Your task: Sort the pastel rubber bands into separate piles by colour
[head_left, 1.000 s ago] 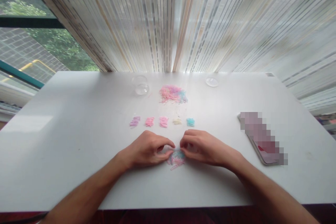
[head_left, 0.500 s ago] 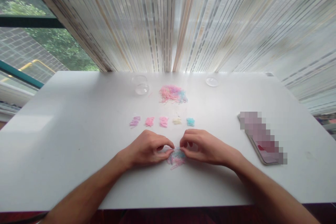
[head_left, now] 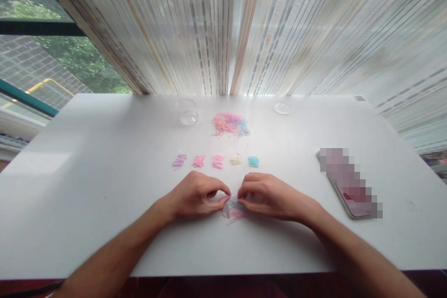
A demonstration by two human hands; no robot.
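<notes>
Close to the table's front lies a small loose pile of thin pastel rubber bands (head_left: 234, 212), pink, lilac and pale blue. My left hand (head_left: 199, 197) reaches its left upper edge, thumb and forefinger pinched on a band. From the other side my right hand (head_left: 267, 197) pinches at the same pile, fingertips a short gap from the left ones. Which strand each pinch holds is too small to make out. Just beyond sit sorted bunches in a row: purple (head_left: 179, 161), pink (head_left: 199, 161), lighter pink (head_left: 218, 161), cream (head_left: 235, 160) and turquoise (head_left: 253, 161).
A larger mixed heap of bands (head_left: 230, 124) lies farther back on the white table (head_left: 104, 237). Behind it stand a clear round container (head_left: 187, 114) on the left and a clear lid (head_left: 282, 108) on the right. A phone (head_left: 344, 191) lies at the right; a striped curtain (head_left: 195, 28) hangs behind.
Both hands have shifted very slightly, the right one a little left toward the other. Pale blue bands between the fingertips are spread a bit differently. The bunches stay put.
</notes>
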